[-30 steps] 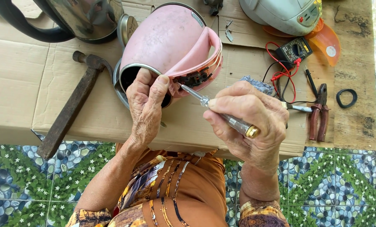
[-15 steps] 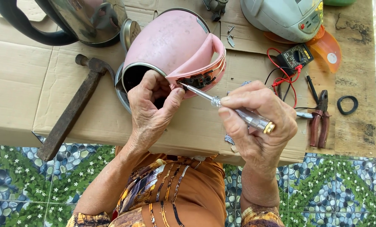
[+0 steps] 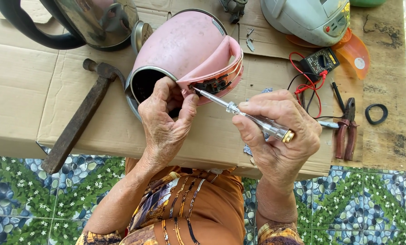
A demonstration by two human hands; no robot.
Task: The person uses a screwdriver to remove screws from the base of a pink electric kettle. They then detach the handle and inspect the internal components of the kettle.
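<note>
At centre frame, left hand [image 3: 164,120] grips the rim of the pink plastic kettle lying on its side [image 3: 185,50], steadying it; right hand [image 3: 278,131], fingers closed, holds a clear-handled screwdriver [image 3: 246,115], tip at the handle's base.

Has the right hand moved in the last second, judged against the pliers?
Yes. The right hand has shifted slightly toward the pliers, while the screwdriver tip stays at the pink kettle handle's base. The left hand grips the kettle's rim.

Bright even daylight, soft short shadows, sharp focus throughout (mild wide-angle bending at edges), top-right corner overexposed
</note>
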